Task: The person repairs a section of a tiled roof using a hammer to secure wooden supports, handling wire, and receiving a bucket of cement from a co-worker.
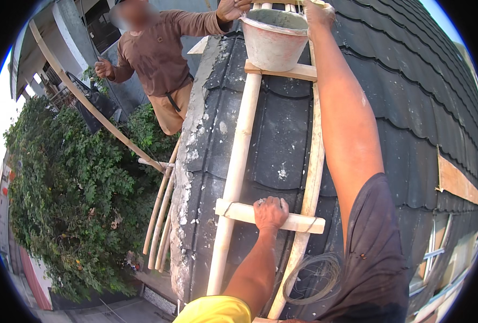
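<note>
A mortar-stained bucket (276, 46), grey inside, rests at a wooden rung (292, 71) of a bamboo ladder (242, 132) lying along the roof. My right hand (319, 15), arm stretched far forward, is closed at the right side of its rim; the fingertips are partly hidden. Across from it, another person's hand (232, 9) touches the rim's left side. Lower down, my left hand (271, 211) is wrapped around a nearer wooden rung (239, 211), which is tied with wire to the ladder's rails.
A person in a brown shirt (155, 51) stands left of the rough mortar roof edge (182, 199). Beyond that edge are bamboo poles (161, 220), a long curved pole (82, 97) and a leafy tree (77, 199). Coiled wire (311, 280) lies by the ladder on dark roof tiles (406, 129).
</note>
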Available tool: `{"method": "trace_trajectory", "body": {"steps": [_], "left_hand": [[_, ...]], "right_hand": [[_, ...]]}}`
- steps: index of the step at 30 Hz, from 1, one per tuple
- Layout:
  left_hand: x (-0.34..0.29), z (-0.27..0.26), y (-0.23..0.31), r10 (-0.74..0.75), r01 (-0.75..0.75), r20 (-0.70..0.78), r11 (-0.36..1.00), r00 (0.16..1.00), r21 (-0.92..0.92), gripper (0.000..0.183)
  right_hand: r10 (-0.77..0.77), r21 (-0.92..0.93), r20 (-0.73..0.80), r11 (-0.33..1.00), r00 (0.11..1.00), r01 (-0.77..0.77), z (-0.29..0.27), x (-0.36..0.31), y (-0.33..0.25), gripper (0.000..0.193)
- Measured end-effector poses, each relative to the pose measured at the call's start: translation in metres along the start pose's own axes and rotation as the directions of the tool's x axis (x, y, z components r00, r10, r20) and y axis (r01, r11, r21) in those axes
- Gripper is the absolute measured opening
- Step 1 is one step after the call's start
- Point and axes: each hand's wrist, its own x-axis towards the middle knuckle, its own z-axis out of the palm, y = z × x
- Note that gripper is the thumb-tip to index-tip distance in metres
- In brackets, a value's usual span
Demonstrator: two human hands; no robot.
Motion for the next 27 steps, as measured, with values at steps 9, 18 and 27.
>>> {"method": "trace_trajectory", "body": {"steps": [9,18,27], "left_hand": [[-0.001,0.001,-0.004,0.008,-0.007,-0.043,1.0,0.999,0.018,0.03],[-0.001,0.006,-0.001,0.016,-0.017,-0.053,1.0,0.998,-0.016,0.029],[0.0,0.005,-0.001,0.016,-0.018,-0.064,1.0,0.998,-0.022,0.028]], "right_hand": [[-0.059,0.153,0.699,0.986,0.713,-0.069,0.043,-0.063,-0.059,0.029],[0.121,0.904,0.427,-0.038,0.896,-0.425,0.031,-0.025,-0.118,0.036],[-0.109,0.867,0.497,0.026,0.861,-0.497,-0.072,-0.138,-0.186,0.025]]}}
